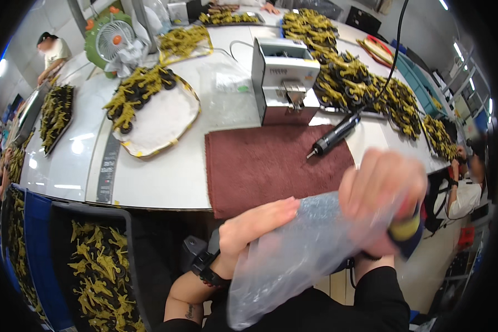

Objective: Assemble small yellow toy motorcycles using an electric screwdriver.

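A clear plastic bag [293, 260] slants in front of my body, its lower end hanging over my lap. My right hand [384, 185] is closed on the bag's upper right part and blurred by motion. Along the upper left edge lies my left hand [260, 224], fingers straight and together against the bag; its thumb is hidden. A blurred yellow and dark thing [406, 229] shows below my right hand, too smeared to name. Beyond my hands, a black electric screwdriver [335, 135] on a cord rests on a reddish-brown cloth [260, 166].
A grey screw feeder [286, 83] stands behind the cloth. Yellow-and-black wheeled toy parts lie on a round white tray [163, 122] and in heaps [343, 77] at right. A dark bin [99, 271] of them is at lower left. A green fan [113, 41] stands far left; co-workers sit at both sides.
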The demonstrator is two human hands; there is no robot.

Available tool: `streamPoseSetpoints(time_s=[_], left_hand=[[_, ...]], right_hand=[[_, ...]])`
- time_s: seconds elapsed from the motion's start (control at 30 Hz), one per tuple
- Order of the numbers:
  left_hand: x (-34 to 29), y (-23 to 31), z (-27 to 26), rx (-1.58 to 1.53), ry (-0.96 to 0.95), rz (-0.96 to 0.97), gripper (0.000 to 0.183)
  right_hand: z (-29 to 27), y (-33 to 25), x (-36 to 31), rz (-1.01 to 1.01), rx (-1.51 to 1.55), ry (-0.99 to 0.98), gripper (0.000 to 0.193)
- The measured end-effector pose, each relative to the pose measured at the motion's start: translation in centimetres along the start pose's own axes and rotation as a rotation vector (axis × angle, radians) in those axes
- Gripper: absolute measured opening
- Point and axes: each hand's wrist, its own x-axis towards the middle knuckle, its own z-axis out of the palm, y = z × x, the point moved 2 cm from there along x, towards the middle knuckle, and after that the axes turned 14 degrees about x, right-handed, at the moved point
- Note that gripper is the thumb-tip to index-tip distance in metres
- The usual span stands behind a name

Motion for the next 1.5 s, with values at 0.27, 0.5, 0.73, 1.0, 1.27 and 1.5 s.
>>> streamPoseSetpoints(time_s=[0.27, 0.5, 0.73, 1.0, 1.27, 1.5], left_hand=[[8.2, 2.3, -5.3, 0.239, 0.336, 0.251, 0.036], [8.6, -8.1, -6.3, 0.03, 0.334, -0.201, 0.035], [11.3, -8.3, -7.5, 0.028, 0.536, -0.22, 0.035], [12.3, -5.9, -6.3, -0.414, 0.638, -0.15, 0.031], [20.5, -2.6, -12.0, -0.593, 0.234, 0.149, 0.042], [31.0, -9.7, -14.1, -1.157, -0.025, -0.031, 0.039]], right_hand=[[0.5, 2.6, 7.4, -0.464, 0.179, 0.215, 0.024], [-6.2, 11.7, 4.5, 0.044, -0.103, 0.207, 0.028], [-6.3, 11.2, 3.6, 0.001, -0.1, 0.213, 0.029], [-10.7, 7.5, -8.1, 0.156, -0.117, 0.545, 0.026], [-16.8, 3.9, -13.0, 0.059, -0.188, 0.958, 0.023], [-18.2, 5.1, -12.6, 0.081, -0.2, 1.02, 0.021]])
